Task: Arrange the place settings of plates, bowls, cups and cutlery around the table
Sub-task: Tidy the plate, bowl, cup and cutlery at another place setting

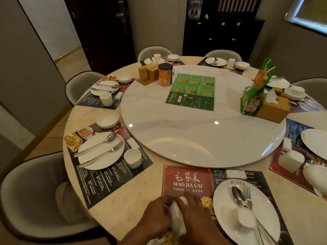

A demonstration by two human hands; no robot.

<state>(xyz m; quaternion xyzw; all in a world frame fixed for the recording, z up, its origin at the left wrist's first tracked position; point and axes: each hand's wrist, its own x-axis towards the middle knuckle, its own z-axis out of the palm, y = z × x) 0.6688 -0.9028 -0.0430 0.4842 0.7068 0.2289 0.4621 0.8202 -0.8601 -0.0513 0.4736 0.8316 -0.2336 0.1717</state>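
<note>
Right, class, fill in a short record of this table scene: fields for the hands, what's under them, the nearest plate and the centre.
hands: left hand and right hand hold a white item, cup or cloth unclear
under hands: red placemat
plate: white plate right of the hands, carries spoon and fork
centre: turntable with green menu, orange canister

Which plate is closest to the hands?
The plate just right of the right hand, which grips a white cloth with the left hand; it carries a spoon and fork. Other plates lie farther round the table.
</note>
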